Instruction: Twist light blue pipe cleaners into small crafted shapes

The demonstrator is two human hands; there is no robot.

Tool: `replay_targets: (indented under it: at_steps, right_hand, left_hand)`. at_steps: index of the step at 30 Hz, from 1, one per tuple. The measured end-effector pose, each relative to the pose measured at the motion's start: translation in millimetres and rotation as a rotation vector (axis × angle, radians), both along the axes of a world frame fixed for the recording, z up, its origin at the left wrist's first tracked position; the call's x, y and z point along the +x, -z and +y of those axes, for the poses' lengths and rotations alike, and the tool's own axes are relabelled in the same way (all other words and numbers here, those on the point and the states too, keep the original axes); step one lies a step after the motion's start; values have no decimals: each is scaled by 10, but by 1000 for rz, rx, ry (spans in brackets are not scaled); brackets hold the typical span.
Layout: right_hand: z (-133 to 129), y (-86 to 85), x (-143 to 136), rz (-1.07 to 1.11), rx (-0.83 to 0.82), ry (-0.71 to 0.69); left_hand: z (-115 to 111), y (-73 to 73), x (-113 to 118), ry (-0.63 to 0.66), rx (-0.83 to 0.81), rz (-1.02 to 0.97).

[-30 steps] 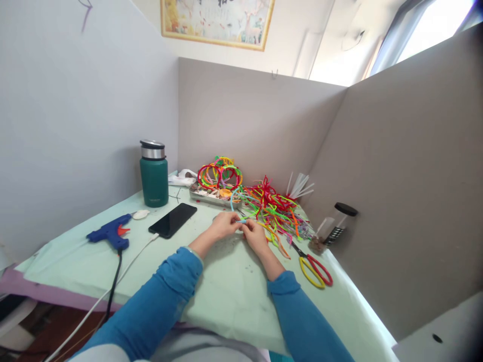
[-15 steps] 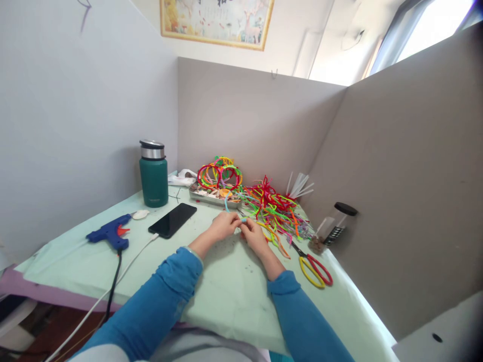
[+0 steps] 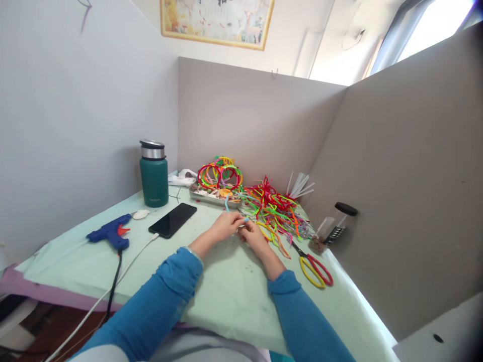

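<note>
Strand of light blue (image 3: 227, 202) lies at the left hand (image 3: 225, 225), one length curving up from behind it toward the metal tray (image 3: 211, 199), a short end showing at the fingertips where the two hands meet. The left hand has its fingers and thumb closed in a pinch on the strand. The right hand (image 3: 254, 235) is just beside that short end, its fingers curled inward; whether they grip it is too small to tell. Both hands are low over the bench (image 3: 230, 296), in front of the tray, which bears colourful rings (image 3: 220, 176). A tangle of bright strands (image 3: 272, 203) spreads beyond the right hand, with scissors (image 3: 315, 271) to its right. A black phone (image 3: 173, 220) lies left of the left hand, near the green bottle (image 3: 154, 181) and blue glue gun (image 3: 111, 232).
</note>
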State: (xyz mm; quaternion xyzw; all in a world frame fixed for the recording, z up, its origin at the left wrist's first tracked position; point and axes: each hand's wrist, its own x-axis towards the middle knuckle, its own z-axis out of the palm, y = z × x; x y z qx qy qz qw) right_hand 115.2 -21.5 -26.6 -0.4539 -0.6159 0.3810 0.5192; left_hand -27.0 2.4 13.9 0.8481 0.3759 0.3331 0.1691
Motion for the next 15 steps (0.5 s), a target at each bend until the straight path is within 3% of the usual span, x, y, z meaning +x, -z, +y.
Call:
replay_targets:
  at_steps: [15]
  right_hand:
    - [-31, -33, -23, -64, -20, 14]
  left_hand:
    - [-46, -41, -12, -59, 35, 37]
